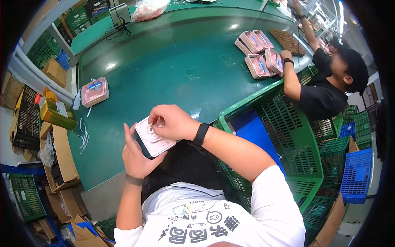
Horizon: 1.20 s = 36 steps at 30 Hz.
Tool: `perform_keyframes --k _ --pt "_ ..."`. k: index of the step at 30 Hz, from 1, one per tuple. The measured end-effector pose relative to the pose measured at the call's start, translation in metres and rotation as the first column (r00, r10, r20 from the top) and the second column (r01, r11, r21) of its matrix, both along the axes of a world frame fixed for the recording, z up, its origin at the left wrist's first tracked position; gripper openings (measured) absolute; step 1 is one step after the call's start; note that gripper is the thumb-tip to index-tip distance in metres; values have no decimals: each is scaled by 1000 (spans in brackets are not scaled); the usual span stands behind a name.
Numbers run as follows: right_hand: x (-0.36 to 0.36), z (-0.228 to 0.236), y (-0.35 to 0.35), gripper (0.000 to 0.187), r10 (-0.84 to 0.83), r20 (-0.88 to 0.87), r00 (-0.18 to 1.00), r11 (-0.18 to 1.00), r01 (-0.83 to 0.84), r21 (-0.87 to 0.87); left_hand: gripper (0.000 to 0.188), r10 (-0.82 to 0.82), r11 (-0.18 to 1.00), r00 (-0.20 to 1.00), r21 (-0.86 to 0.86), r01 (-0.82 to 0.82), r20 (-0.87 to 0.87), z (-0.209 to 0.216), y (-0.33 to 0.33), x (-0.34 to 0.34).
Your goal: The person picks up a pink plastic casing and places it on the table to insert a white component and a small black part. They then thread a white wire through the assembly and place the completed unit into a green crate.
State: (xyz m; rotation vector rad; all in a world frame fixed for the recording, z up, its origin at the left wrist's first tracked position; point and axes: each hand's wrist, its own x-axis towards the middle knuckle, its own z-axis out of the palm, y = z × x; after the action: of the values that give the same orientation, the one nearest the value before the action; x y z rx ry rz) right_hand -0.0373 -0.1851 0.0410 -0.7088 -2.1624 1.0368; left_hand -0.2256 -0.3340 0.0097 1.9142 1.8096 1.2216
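Note:
My left hand [138, 154] cradles a small pink square device [153, 138] with rounded corners from below, its face turned up toward me. My right hand [170, 121] rests on top of it, fingers pressing near a round part at its upper left. A black band sits on each wrist. The device is held just above the near edge of the green belt [164, 70].
A pink tray [94, 91] lies on the belt at left with white strips [83, 136] near it. Several pink trays [259, 51] sit at the far right, where another person's hand [285, 54] reaches. A large green crate [288, 136] stands to my right; cardboard boxes [61, 152] at left.

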Motion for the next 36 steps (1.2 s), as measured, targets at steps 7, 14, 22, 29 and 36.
perform_keyframes --k 7,14,22,29,36 --pt "16 3 9 12 57 -5 998 995 -57 -83 152 30 999 990 37 -25 -139 -4 0 3" --pt "5 -6 -2 19 -9 75 997 1000 11 -17 150 31 998 984 51 -22 -178 -9 -1 3" --pt "3 4 -9 20 -66 124 990 987 84 -140 147 36 995 974 95 -15 -225 -8 0 3" --pt "9 -2 -8 19 -34 44 998 993 39 -112 144 67 995 971 83 -49 -230 -9 -3 5" --pt "16 3 -6 20 -8 -15 1000 997 7 -72 142 116 993 960 52 -106 -255 -4 -5 5"
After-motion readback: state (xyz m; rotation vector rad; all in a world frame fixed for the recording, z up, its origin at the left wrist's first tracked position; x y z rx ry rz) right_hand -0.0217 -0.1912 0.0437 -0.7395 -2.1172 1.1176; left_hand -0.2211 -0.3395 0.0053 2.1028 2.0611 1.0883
